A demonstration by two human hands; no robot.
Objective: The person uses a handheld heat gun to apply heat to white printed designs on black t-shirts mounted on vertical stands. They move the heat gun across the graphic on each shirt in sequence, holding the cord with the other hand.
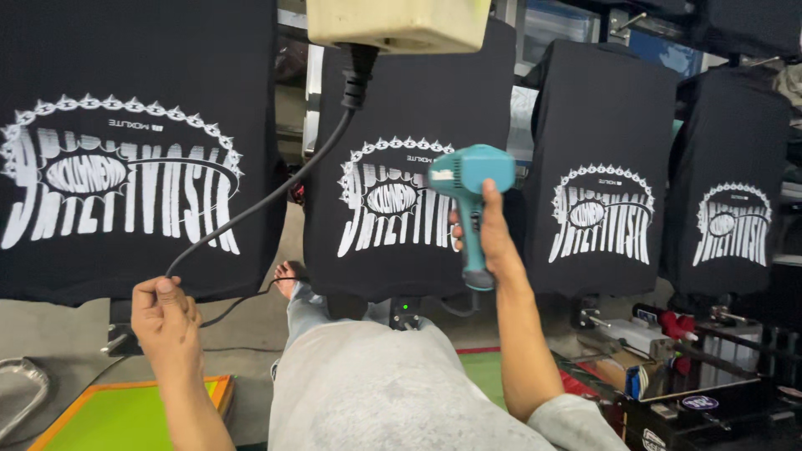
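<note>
My right hand (pixel 493 238) grips the handle of a teal heat gun (pixel 468 179), its nozzle aimed at the white print on the middle black T-shirt (pixel 380 100). My left hand (pixel 165 321) is closed around the gun's black power cable (pixel 267 205), low at the left. That cable runs up to a beige box (pixel 397 23) at the top. Black T-shirts with the same white print hang on flat boards in a row: one at the far left (pixel 125 100), two at the right (pixel 606 108), (pixel 731 150).
My grey-trousered leg (pixel 376 384) and bare foot (pixel 288 276) stretch forward below the shirts. A green screen in an orange frame (pixel 125 413) lies lower left. Metal clamps, red parts and tape rolls (pixel 660 351) crowd the lower right. A metal loop (pixel 21 392) sits at the left edge.
</note>
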